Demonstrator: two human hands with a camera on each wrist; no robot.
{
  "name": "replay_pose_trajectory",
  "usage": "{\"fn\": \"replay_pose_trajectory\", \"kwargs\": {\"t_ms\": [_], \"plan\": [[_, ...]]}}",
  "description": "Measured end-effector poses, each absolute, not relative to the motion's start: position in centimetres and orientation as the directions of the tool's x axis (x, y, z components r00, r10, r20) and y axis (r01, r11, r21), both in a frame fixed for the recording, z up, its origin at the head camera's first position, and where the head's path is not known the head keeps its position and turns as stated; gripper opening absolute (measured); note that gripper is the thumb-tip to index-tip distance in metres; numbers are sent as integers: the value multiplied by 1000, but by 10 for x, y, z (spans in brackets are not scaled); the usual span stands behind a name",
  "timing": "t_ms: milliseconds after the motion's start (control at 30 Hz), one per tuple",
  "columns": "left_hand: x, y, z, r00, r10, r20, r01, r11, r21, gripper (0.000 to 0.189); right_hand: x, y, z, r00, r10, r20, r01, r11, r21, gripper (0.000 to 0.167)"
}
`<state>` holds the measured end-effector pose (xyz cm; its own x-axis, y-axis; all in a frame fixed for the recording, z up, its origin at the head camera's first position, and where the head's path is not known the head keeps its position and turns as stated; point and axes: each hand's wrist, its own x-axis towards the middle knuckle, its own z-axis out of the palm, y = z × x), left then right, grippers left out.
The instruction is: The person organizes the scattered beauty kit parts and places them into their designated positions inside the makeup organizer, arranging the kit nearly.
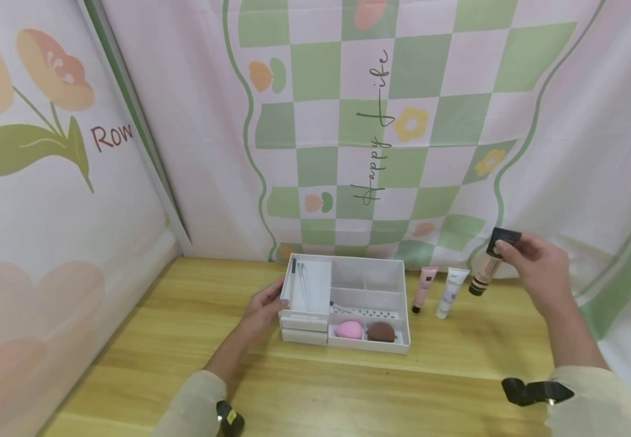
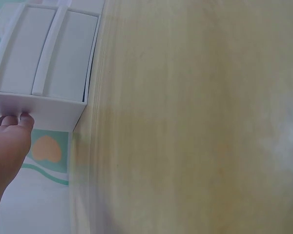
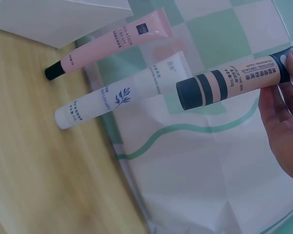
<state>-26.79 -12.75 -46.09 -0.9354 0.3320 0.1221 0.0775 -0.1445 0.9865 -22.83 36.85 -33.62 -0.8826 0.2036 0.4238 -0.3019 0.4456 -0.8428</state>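
A yellowish wood-grain tabletop (image 1: 392, 394) is backed by a pale curtain (image 1: 315, 73) printed with green checks and "Happy Life", and is flanked at left by a flower-printed cloth (image 1: 14, 212). On the wood, a white organizer (image 1: 367, 346) is gripped by the left hand (image 1: 260, 312), fingers bent against its outer side wall. Above the tabletop, a beige tube (image 3: 246, 82) is pinched between the right hand's (image 1: 545, 267) thumb and fingers, with 2 others, a white tube (image 1: 450, 294) and a pink tube (image 1: 424, 290), set between it and the organizer.
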Motion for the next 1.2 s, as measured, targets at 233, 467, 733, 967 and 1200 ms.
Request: {"fn": "replay_pose_trajectory", "kwargs": {"t_ms": [233, 467, 733, 967, 1200], "plan": [[-267, -127, -461, -940, 322, 113, 75, -128, 989, 68, -232, 353, -320, -884, 179, 432, -334, 404, -851, 21], [-268, -127, -461, -938, 325, 118, 75, -141, 987, 68, -239, 334, -312, -868, 141, 476, -415, 318, -852, 24], [-268, -127, -460, -936, 330, 120, 77, -140, 987, 68, -248, 313, -308, -855, 125, 503, -446, 316, -837, 25], [-267, -127, -458, -935, 334, 118, 79, -129, 989, 68, -256, 296, -308, -859, 79, 506, -459, 319, -829, 22], [-268, -127, -460, -939, 327, 111, 78, -112, 991, 67, -262, 279, -308, -866, 37, 498, -473, 263, -841, 19]]}}
